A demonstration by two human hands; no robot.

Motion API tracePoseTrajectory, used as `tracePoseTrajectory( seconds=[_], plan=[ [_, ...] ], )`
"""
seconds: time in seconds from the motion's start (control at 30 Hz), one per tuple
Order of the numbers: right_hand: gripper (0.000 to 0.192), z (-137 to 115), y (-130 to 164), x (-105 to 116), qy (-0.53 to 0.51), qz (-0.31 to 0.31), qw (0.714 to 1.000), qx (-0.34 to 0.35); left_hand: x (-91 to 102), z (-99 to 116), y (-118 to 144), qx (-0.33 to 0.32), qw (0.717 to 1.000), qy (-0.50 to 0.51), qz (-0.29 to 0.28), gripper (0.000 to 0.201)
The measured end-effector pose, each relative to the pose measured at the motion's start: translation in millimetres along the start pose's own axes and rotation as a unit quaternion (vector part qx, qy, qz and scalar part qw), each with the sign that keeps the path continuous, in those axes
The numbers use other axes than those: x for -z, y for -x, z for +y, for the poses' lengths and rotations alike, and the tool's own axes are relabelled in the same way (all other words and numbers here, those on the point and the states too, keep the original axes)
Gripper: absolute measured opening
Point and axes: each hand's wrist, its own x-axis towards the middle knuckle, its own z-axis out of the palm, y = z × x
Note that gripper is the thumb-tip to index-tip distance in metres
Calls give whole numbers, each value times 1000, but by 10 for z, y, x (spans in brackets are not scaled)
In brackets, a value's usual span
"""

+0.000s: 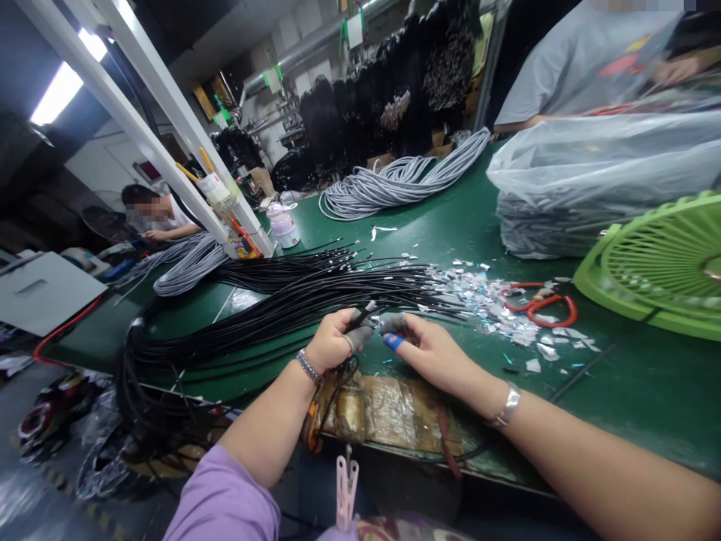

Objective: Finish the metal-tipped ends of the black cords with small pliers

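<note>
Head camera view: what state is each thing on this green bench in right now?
Left hand: closed around a black cable end.
Right hand: fingers taped, pinching the same cable tip.
Black cables: bundled, fanned across the table.
Grey cables: coiled, lying loose.
Scissors: lying unused.
Paper scraps: scattered.
Plastic bag: full, lying flat.
Green fan: whether running, cannot tell.

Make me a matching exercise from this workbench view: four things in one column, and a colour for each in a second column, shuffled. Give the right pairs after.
Things:
1. scissors
2. fan
3. cable bundle by the left hand
4. cable coil at the far end of the table

Colours:
A. grey
B. red handles
C. black
D. light green

Pairs: 1-B, 2-D, 3-C, 4-A
</note>
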Motion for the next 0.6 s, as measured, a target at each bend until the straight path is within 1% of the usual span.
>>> tracePoseTrajectory(
  seconds=[0.2, 0.37, 0.5, 0.6],
  plan=[
    [15, -68, 52, -31, 67, 16, 997, 43, -5, 1, -1, -53, 998, -45, 7, 32],
    [21, -97, 64, -40, 119, 2, 990, 76, -1, 5, 6, -76, 994, -83, -9, 27],
    [21, -105, 53, -26, 164, 0, 985, 61, 7, 2, 7, -85, 991, -99, -13, 26],
    [14, -99, 51, -2, 207, 2, 977, 55, 13, -11, 4, -92, 988, -122, -19, 26]
  ],
)
